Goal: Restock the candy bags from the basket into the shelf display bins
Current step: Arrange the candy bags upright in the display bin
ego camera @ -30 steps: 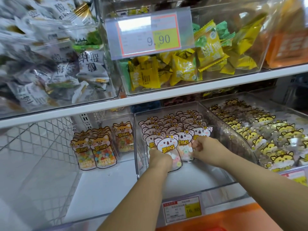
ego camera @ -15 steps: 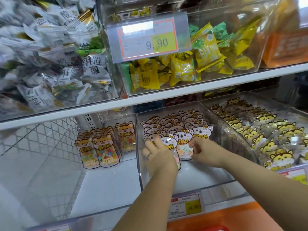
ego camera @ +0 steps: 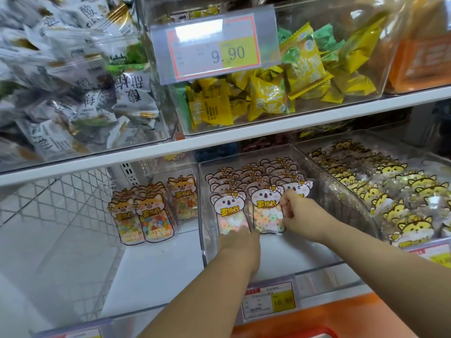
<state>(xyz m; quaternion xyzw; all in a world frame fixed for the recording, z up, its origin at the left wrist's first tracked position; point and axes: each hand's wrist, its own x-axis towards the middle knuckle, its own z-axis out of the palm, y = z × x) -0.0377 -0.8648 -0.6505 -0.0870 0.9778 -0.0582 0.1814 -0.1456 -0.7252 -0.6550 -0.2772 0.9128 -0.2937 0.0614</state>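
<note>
Bin: a clear bin [ego camera: 317, 256] below the white shelf board [ego camera: 244, 139] is filled with rows of koala candy bags [ego camera: 256, 174].
Left hand [ego camera: 240, 247]: laid against the bottom of the front left bag [ego camera: 229, 211]; fingers blurred, so the grip cannot be told.
Right hand [ego camera: 300, 215]: the right edge of the front middle bag [ego camera: 267, 212] is pinched by curled fingers [ego camera: 286, 203].

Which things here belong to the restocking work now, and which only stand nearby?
In the job: koala candy bags, middle bin, left hand, right hand pinching a bag.
Just nearby: fox candy bags, yellow cat bags, yellow sweets above, 9.90 price tag.
</note>
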